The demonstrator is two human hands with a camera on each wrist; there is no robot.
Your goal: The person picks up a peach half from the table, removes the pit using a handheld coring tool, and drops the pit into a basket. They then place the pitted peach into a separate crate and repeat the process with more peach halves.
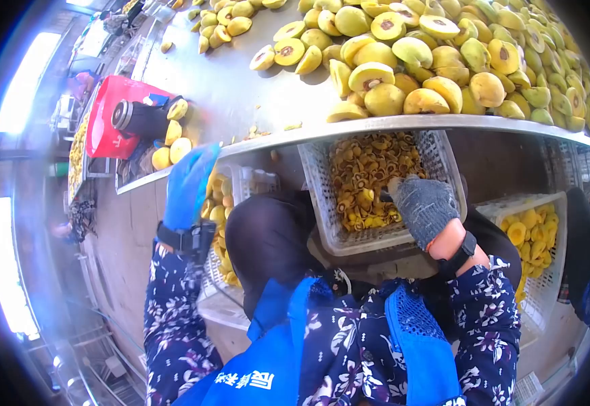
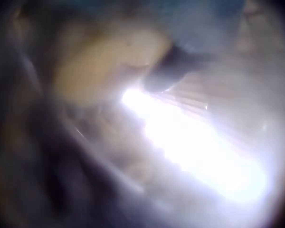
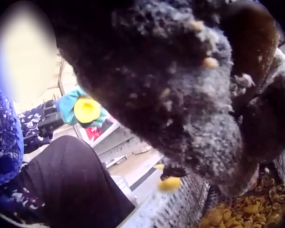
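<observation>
My left hand [image 1: 190,186], in a blue glove, is raised beside the table's front edge. It holds a yellow peach half [image 3: 87,110], whose hollowed cut face shows in the right wrist view; the left wrist view shows that peach half [image 2: 109,61] blurred. My right hand [image 1: 427,206], in a grey knit glove, is over a crate [image 1: 335,243] of brown and yellow pit scraps [image 1: 369,172]. Its fingers grip a small dark tool [image 1: 386,196], mostly hidden by the glove. A yellow bit [image 3: 169,184] shows below that hand in the right wrist view.
Halved peaches [image 1: 437,68] are heaped on the metal table [image 1: 241,88]. A red bag [image 1: 109,115] and a dark flask [image 1: 139,118] stand at its left. Crates with yellow halves flank my knees: one at right [image 1: 555,271], one at left [image 1: 261,179].
</observation>
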